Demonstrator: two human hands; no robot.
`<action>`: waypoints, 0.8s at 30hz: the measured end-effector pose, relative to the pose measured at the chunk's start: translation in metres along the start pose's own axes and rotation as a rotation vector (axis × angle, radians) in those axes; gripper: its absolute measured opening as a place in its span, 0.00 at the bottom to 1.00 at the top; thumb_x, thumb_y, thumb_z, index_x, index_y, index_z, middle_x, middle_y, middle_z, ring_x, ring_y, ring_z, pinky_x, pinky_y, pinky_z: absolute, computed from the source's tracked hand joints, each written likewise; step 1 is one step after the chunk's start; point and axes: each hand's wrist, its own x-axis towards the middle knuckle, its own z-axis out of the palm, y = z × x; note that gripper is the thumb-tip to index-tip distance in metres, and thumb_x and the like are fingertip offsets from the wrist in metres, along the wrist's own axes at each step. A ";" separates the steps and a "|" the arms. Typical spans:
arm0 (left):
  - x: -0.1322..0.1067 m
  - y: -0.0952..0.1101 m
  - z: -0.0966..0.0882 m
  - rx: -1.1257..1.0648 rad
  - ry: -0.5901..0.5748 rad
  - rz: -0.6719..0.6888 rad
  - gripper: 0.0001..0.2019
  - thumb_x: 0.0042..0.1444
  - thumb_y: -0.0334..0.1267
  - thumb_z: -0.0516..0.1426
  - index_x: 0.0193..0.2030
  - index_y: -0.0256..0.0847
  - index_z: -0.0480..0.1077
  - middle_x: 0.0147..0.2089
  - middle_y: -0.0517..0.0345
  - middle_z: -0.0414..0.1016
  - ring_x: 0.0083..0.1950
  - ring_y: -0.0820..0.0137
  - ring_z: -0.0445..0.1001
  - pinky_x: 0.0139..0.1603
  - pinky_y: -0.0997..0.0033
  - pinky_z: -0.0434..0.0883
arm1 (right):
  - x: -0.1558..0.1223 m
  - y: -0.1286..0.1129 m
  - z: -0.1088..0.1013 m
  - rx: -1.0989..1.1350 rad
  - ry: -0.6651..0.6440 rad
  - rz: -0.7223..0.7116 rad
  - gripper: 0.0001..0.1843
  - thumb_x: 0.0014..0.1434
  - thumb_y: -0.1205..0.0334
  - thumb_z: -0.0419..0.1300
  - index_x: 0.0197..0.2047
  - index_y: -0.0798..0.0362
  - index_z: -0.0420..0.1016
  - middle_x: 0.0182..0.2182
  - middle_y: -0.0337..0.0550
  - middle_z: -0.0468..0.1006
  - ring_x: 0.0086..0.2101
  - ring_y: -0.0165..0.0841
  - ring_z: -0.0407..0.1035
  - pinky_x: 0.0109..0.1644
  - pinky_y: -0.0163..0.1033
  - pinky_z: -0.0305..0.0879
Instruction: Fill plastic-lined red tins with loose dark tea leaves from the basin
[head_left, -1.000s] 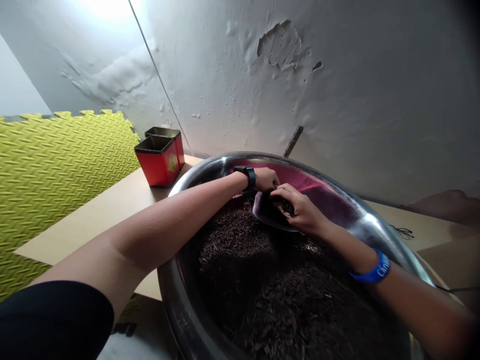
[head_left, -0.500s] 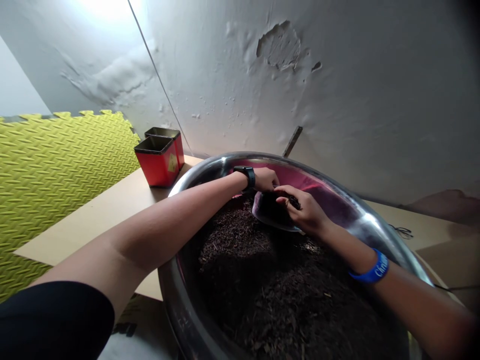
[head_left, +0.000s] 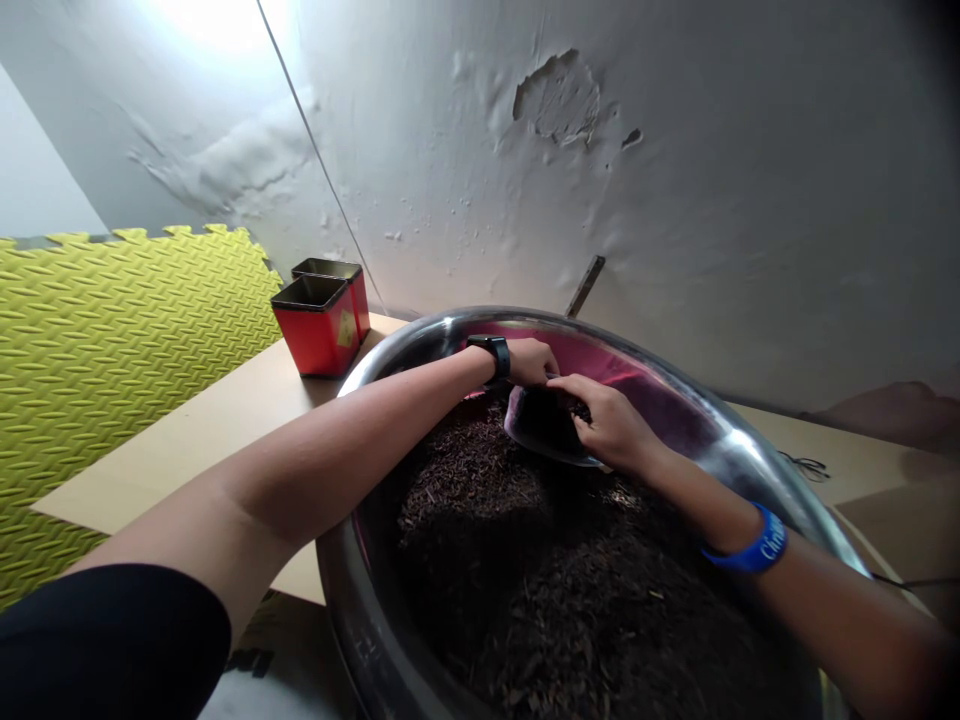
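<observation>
A large shiny metal basin (head_left: 739,440) holds a heap of dark dried leaves, like loose tea (head_left: 465,470). Inside it, near the far wall, a scoop-like vessel with a pale, thin rim (head_left: 551,452) rests in the leaves and has some in it. My left hand (head_left: 532,361), with a black watch at its wrist, is closed at the back edge of this scoop. From the right, my right hand (head_left: 611,425) reaches over the scoop. Its index finger stretches to the rim beside my left fingers, and the other fingers are curled. What they hold is hidden.
Two red square tins (head_left: 319,325) with open tops stand on the wooden board (head_left: 172,440) left of the basin. Yellow foam matting (head_left: 127,320) lies beyond. A peeling wall (head_left: 450,150) rises close behind. A thin black cord (head_left: 806,466) lies at right.
My right fingers, which were bent over leaves in the scoop, have drawn back a little and curled, with the index finger straighter. My left hand stays where it was.
</observation>
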 end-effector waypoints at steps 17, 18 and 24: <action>0.002 -0.001 0.002 0.027 0.025 -0.018 0.16 0.44 0.37 0.52 0.40 0.42 0.74 0.33 0.58 0.75 0.29 0.73 0.66 0.26 0.77 0.59 | 0.000 -0.006 -0.005 0.025 -0.087 0.125 0.26 0.45 0.53 0.62 0.48 0.51 0.69 0.45 0.46 0.73 0.43 0.40 0.68 0.45 0.44 0.63; 0.002 -0.001 0.002 0.027 0.026 -0.012 0.16 0.44 0.37 0.51 0.40 0.42 0.74 0.33 0.58 0.75 0.29 0.73 0.66 0.26 0.77 0.59 | 0.001 -0.007 -0.005 0.019 -0.085 0.124 0.24 0.46 0.53 0.61 0.47 0.52 0.70 0.43 0.45 0.74 0.41 0.39 0.69 0.44 0.43 0.64; 0.002 -0.001 0.001 0.031 0.017 -0.018 0.18 0.43 0.37 0.51 0.41 0.44 0.74 0.32 0.58 0.75 0.29 0.72 0.67 0.26 0.76 0.59 | 0.000 -0.010 -0.004 0.058 -0.249 0.163 0.14 0.51 0.54 0.58 0.40 0.50 0.74 0.33 0.41 0.77 0.33 0.34 0.71 0.36 0.39 0.65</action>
